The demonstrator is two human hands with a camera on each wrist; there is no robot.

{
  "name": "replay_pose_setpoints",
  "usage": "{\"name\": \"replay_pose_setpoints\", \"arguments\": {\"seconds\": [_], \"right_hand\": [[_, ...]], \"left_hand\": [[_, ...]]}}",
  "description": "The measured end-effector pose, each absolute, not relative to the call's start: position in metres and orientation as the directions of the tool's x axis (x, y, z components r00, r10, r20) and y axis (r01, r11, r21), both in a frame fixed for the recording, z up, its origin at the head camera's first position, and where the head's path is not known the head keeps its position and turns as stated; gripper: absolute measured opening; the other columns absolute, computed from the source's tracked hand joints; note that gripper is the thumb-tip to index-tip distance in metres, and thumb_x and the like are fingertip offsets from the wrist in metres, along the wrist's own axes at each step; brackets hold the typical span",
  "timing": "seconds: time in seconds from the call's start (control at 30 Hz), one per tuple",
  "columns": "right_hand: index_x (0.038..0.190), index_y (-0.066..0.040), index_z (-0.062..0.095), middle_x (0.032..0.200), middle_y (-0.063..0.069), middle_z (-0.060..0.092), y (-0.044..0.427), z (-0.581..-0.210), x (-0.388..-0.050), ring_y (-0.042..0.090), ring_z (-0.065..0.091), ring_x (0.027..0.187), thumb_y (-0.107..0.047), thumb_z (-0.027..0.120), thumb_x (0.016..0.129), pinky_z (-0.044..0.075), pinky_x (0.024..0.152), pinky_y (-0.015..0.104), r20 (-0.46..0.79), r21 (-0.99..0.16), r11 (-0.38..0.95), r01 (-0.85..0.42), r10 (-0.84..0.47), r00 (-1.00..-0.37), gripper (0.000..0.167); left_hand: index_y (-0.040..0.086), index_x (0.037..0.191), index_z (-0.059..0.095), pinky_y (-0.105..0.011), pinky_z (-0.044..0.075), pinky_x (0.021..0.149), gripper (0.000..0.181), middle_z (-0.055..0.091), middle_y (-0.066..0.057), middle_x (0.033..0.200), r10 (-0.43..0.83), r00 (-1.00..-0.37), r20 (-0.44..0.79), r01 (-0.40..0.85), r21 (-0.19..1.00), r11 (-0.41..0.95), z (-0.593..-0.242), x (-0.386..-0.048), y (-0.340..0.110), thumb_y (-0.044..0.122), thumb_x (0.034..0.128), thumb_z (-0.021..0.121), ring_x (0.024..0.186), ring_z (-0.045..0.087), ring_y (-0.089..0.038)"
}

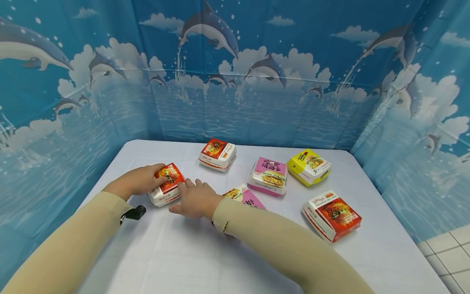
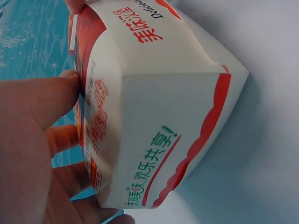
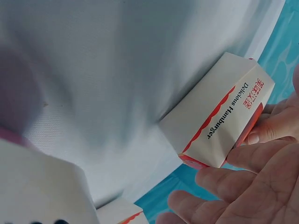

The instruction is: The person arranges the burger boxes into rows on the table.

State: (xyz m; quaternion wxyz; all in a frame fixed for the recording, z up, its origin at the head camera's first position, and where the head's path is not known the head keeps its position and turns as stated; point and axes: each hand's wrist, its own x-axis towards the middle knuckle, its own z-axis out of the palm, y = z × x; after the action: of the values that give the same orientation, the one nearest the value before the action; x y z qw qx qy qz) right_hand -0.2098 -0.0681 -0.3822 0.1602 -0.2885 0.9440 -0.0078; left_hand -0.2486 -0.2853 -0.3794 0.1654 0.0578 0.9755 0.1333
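Observation:
A red and white burger box [image 1: 169, 179] stands at the left of the white table. My left hand [image 1: 138, 181] holds it from the left, fingers bent over its top. The left wrist view shows that hand [image 2: 39, 126] along the top edge of the box [image 2: 163, 107]. At the box's right edge is my right hand [image 1: 198, 200], with its fingers extended. In the right wrist view, the palm and spread fingers [image 3: 247, 186] are beside the box [image 3: 219, 116], fingertips near its top edge; contact is hard to tell.
Another red and white box [image 1: 219, 154] lies at the back, a pink one [image 1: 269, 175] and a yellow one [image 1: 308, 166] to its right. A red box [image 1: 332, 216] is at the right. My right forearm partly covers a pink and white box [image 1: 244, 197]. A dolphin curtain [image 1: 235, 106] surrounds the table.

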Motion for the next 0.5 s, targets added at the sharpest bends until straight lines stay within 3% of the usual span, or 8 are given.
{"name": "replay_pose_setpoints", "arguments": {"seconds": [0.5], "right_hand": [[0.167,-0.018,0.032,0.169,0.003,0.041,-0.0678,-0.3881,-0.2105,0.031,0.040,0.155,-0.073,0.049,0.100,0.032,0.129,0.046,-0.291,-0.080,0.830,-0.553,-0.550,-0.783,0.088]], "left_hand": [[0.004,0.163,0.033,-0.072,0.044,0.110,0.081,0.048,-0.033,0.155,0.127,-0.945,-0.300,0.048,0.257,0.965,-0.3852,-0.2451,-0.2907,0.052,0.1041,0.059,0.130,0.056,-0.047]]}}
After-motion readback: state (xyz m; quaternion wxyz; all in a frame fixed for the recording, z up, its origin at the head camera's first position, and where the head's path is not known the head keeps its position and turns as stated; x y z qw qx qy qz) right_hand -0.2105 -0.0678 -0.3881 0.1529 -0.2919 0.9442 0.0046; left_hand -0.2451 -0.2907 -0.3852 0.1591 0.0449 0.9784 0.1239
